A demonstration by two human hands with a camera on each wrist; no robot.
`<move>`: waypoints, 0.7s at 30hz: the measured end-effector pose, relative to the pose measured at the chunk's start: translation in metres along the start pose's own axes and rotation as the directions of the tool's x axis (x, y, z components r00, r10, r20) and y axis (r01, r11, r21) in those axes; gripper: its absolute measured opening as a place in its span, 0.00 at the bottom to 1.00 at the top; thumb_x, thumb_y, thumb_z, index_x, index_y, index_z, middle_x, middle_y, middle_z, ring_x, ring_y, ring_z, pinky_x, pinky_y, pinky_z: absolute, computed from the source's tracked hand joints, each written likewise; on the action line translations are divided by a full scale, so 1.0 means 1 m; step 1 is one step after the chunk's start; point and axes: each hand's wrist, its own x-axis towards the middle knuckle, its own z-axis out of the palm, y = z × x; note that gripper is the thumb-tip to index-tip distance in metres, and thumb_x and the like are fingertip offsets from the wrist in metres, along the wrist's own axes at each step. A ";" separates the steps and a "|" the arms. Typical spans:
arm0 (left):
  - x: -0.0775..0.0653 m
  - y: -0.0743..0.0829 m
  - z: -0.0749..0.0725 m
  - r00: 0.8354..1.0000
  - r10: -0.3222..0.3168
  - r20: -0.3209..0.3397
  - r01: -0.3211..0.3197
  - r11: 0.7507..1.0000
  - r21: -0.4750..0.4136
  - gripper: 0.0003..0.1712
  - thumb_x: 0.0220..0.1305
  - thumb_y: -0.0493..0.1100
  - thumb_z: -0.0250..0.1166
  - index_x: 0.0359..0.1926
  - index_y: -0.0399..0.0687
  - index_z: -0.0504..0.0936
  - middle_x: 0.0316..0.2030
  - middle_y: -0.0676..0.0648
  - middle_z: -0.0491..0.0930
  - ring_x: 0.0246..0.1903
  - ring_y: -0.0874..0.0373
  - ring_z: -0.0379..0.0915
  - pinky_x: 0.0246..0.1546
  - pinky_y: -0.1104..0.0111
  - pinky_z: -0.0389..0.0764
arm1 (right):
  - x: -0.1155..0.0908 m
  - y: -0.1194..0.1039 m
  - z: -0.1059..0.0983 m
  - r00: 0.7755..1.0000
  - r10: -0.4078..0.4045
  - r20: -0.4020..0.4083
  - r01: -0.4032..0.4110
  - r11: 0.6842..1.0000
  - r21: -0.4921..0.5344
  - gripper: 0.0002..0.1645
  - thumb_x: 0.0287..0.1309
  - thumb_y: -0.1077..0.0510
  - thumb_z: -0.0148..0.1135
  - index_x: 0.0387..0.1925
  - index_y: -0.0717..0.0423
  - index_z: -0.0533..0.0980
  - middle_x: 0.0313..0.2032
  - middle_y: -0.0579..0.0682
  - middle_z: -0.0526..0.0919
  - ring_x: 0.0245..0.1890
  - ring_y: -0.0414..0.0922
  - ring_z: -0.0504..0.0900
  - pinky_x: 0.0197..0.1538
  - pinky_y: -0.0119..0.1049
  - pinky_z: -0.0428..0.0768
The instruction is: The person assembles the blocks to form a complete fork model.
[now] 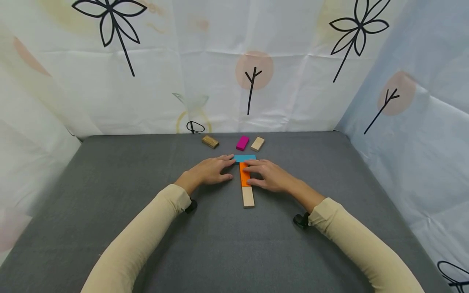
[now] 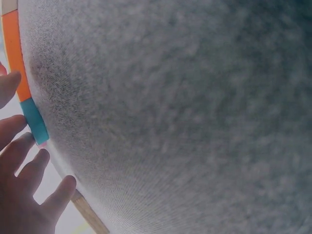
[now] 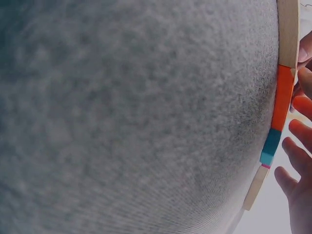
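Two cream sleeves (image 1: 135, 240) reach forward over the grey tabletop (image 1: 234, 252), a small dark gadget (image 1: 301, 220) at each wrist. Between the forearms, a pale wooden block (image 1: 248, 197) lies flat, its far end touching an orange block (image 1: 244, 175) in line with it. The right hand (image 1: 271, 175) has its fingers spread and nearly straight, some tips over the orange block; how firmly they press, I cannot tell. The left hand (image 1: 209, 170), also spread and grasping nothing, has its fingertips at the left end of a blue block (image 1: 244, 158), which lies crosswise against the orange one, making a T. Farther off sit a brown block (image 1: 210, 141), a pink block (image 1: 242, 143) and a second pale block (image 1: 257, 144), before a white curtain (image 1: 293, 89) printed with black flowers and trees.
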 end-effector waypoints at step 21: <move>-0.003 -0.012 -0.013 0.997 -0.036 -0.063 0.033 0.999 -0.042 0.34 0.75 0.51 0.57 0.75 0.44 0.61 0.76 0.42 0.55 0.73 0.43 0.55 0.70 0.49 0.59 | 0.007 0.002 -0.004 0.996 0.035 0.078 -0.035 0.999 -0.004 0.32 0.67 0.45 0.63 0.66 0.57 0.74 0.71 0.61 0.65 0.71 0.58 0.63 0.69 0.58 0.62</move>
